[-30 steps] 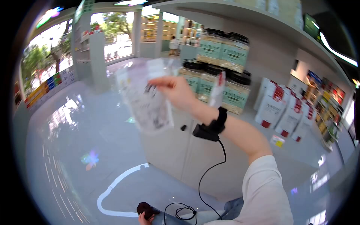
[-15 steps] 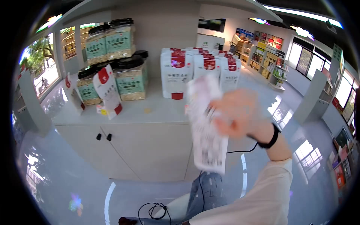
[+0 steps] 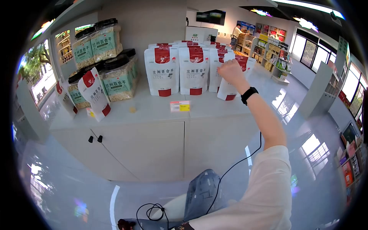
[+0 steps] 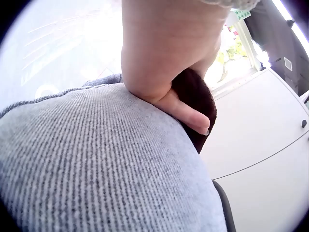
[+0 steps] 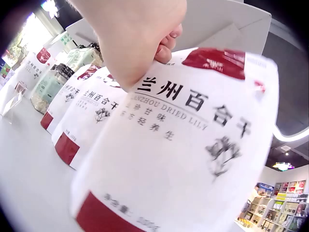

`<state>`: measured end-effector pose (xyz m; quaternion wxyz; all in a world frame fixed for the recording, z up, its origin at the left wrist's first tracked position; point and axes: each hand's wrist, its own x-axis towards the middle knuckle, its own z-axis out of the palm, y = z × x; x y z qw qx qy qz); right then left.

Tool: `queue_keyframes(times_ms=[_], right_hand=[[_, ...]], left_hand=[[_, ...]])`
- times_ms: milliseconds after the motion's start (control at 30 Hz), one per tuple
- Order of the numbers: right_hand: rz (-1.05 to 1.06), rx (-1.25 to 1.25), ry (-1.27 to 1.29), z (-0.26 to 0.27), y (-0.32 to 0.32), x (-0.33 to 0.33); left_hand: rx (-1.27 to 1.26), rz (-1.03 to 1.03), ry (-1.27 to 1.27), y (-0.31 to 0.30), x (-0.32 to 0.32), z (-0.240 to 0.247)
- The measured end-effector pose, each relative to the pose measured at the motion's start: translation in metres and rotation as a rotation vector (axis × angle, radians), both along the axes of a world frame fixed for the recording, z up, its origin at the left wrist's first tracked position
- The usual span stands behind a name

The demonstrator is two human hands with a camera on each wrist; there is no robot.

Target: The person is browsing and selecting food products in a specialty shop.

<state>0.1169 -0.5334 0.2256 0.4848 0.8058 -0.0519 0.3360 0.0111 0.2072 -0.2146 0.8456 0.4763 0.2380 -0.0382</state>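
Observation:
My right hand [image 3: 232, 73] grips a white and red pouch of dried lily [image 5: 193, 159] by its upper part, the fingers curled at the top edge. The pouch leans at the right end of a row of similar standing pouches [image 3: 161, 73] on the counter. Printed front and dark red bottom corner show large in the right wrist view. Low down, my left hand [image 4: 166, 72] lies against the denim-clad leg [image 4: 106, 150]. Its fingers curl round a dark brown, cloth-like thing [image 4: 198, 96], partly hidden by the hand.
Stacked clear jars [image 3: 103, 44] with black lids and green labels stand at the counter's left. Two pouches lean before them. A price tag [image 3: 180, 106] sits near the counter [image 3: 149, 115] edge. A black cable [image 3: 237, 165] runs from my right arm down to my lap.
The view has swung right toward the pouch row. My right hand has carried the pouch from the left, past the jars, to the row's right end, turning its printed front outward.

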Motion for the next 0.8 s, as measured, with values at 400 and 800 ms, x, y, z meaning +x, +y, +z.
queue_keyframes(times_ms=[400,800], right_hand=[[0.044,0.047,-0.062,-0.008,0.0,0.016],[-0.024,0.137,-0.147,-0.007,0.017,0.044]], left_hand=[[0.138,-0.061,-0.116,-0.01,-0.004,0.007],[-0.045,0.02,-0.034,0.003,0.001,-0.008]])
